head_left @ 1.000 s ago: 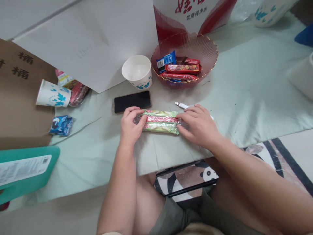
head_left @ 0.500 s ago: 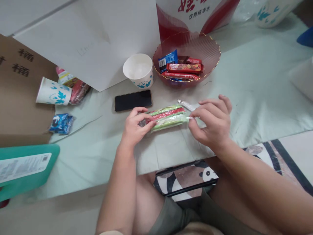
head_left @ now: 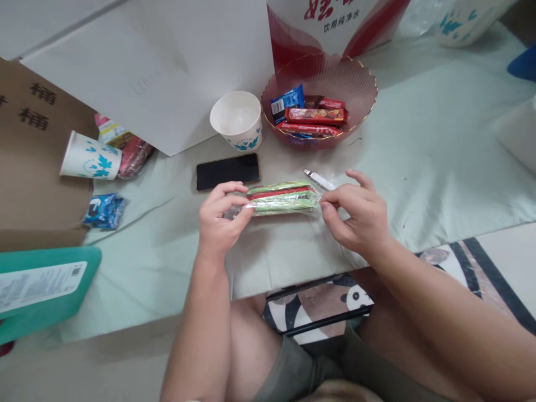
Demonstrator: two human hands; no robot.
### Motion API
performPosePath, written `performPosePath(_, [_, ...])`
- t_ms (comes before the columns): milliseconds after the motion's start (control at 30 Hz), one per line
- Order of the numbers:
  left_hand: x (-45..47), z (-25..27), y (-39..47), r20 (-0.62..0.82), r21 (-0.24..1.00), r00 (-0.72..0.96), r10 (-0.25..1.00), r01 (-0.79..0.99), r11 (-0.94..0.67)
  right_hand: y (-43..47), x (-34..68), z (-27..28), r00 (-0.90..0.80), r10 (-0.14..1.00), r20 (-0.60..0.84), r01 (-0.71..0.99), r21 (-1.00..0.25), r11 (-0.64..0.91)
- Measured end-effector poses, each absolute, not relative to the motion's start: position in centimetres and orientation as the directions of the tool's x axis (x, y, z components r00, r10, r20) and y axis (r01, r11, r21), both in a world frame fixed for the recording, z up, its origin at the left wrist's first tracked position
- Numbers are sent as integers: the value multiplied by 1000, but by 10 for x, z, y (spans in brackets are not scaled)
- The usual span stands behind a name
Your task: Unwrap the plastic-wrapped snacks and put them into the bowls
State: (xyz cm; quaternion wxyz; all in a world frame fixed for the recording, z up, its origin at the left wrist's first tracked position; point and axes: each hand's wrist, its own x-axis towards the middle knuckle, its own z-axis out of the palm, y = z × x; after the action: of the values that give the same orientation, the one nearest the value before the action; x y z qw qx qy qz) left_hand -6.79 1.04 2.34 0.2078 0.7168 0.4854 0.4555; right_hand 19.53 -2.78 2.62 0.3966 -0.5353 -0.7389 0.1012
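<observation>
A clear plastic bag (head_left: 286, 206) holds slim green wrapped snacks with a red one between them. My left hand (head_left: 221, 215) grips the left end of this bag between thumb and fingers. At the other end, my right hand (head_left: 354, 212) pinches the clear film with thumb and forefinger, its little finger raised. The bag is stretched level between both hands above the pale green tablecloth (head_left: 439, 167). Just behind the right end lies a slim white tool (head_left: 320, 180) with a metallic tip, partly hidden by film and fingers. Its exact kind is unclear.
Behind the hands are a black phone (head_left: 228, 172), a white paper cup (head_left: 237, 120) and a pink glass bowl (head_left: 360, 95) of wrapped snacks. Leftward are a tipped cup (head_left: 91, 156), a blue packet (head_left: 104, 211) and a green board (head_left: 90, 273). Boxes stand behind.
My left hand has shifted slightly left. The right hand has closed on the bag's right end, and the bag has turned more level, its film drawn out straighter.
</observation>
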Motion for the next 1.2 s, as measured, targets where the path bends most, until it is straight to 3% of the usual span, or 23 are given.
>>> performPosePath(333, [-66,35,-5,394,720,171,903,554,-419,-36,189,30,-266,786,557,677,-473,564])
performPosePath(533, [-73,39,-15,181,796,134,974,561,-226,-39,185,28,-468,755,460,463,-600,653])
performPosePath(600, [-75,35,-13,112,852,81,990,505,-137,-36,184,27,-503,757,416,435,-636,638])
performPosePath(700, [-76,26,-5,84,880,-112,990,475,-21,-32,182,26,-416,842,344,544,-648,533])
performPosePath(800, [-73,20,4,178,819,-252,951,573,-2,-30,178,21,-226,918,325,665,-637,390])
performPosePath(867, [-68,18,7,187,778,-236,954,629,3,-29,176,16,-155,927,343,705,-619,347])
performPosePath(1033, [-51,23,5,-14,640,-144,989,759,120,-24,175,4,-227,853,469,671,-560,487])
performPosePath(1200, [-47,29,4,6,548,-122,992,831,99,-21,178,-2,-299,782,546,654,-480,585])
